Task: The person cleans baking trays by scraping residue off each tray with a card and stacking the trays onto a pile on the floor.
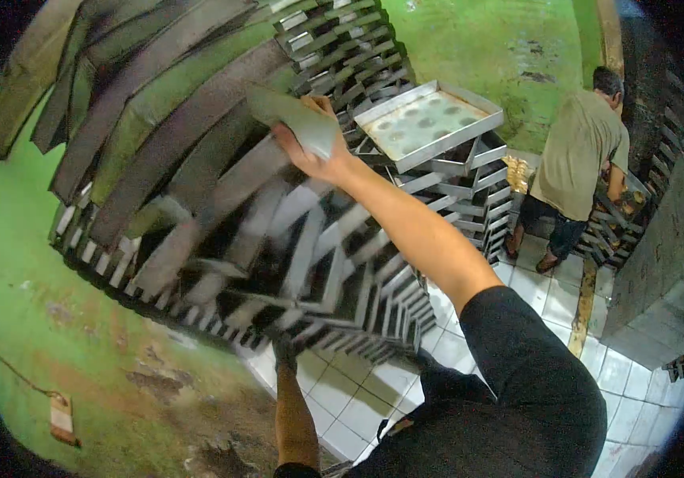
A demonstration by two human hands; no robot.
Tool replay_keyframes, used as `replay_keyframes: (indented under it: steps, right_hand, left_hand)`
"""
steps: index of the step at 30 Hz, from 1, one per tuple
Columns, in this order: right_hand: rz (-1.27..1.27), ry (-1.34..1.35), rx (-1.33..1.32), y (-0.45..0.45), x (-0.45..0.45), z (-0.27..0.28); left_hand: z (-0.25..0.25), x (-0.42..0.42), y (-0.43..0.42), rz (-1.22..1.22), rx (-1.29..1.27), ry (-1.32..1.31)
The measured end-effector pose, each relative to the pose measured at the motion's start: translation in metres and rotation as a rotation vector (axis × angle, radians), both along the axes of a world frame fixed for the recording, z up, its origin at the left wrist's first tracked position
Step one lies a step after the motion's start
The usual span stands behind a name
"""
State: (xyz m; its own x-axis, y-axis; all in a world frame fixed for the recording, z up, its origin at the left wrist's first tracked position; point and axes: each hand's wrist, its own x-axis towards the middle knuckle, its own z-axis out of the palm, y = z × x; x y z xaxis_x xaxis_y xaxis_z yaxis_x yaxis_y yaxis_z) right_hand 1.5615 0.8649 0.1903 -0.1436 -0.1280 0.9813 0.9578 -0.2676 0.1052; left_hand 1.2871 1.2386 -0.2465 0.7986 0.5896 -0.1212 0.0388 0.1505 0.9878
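My right hand [318, 151] is raised in front of a tall stack of metal trays [199, 143]. Its fingers are closed round a pale, flat, sheet-like piece [290, 111], smeared by motion; I cannot make out exactly what it is. Lower down, my left hand [285, 350] is at the near edge of the stacked trays, dark and blurred. Its fingers are hidden, so its grip does not show. The trays lie crosswise on one another, and several in the middle are blurred.
A shallow tray with round marks [429, 123] tops a second stack [469, 187]. Another person [581, 151] bends over trays at the right. A large metal box [660, 263] stands on the white tiled floor [350, 398]. A power socket [62, 418] hangs on the green wall.
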Motion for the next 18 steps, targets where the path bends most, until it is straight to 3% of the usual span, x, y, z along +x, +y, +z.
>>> replay_keyframes:
  steps: [6, 10, 12, 14, 16, 17, 18]
  right_hand:
    - [0.171, 0.19, -0.033, 0.048, 0.086, 0.007]
    - [0.156, 0.053, 0.019, 0.081, 0.163, 0.004]
    - [0.098, 0.122, -0.058, 0.098, 0.207, -0.019]
    - [0.041, 0.037, -0.017, 0.109, 0.238, -0.018]
    - [-0.043, -0.1, 0.106, 0.117, 0.239, 0.0]
    - [0.034, 0.04, 0.109, 0.109, 0.212, 0.009]
    - [0.041, 0.019, 0.125, 0.111, 0.215, 0.012]
  left_hand:
    - [-0.03, 0.081, 0.057, 0.049, -0.013, -0.07]
    - [-0.073, 0.151, 0.11, 0.111, 0.005, -0.161]
    - [-0.035, 0.17, 0.086, 0.099, -0.082, -0.209]
    - [0.035, 0.169, 0.031, 0.094, -0.177, -0.243]
    - [0.041, 0.169, 0.017, 0.281, -0.141, -0.143]
    - [0.02, 0.16, 0.021, 0.263, -0.148, -0.066]
    - [0.008, 0.16, 0.024, 0.24, -0.153, 0.019]
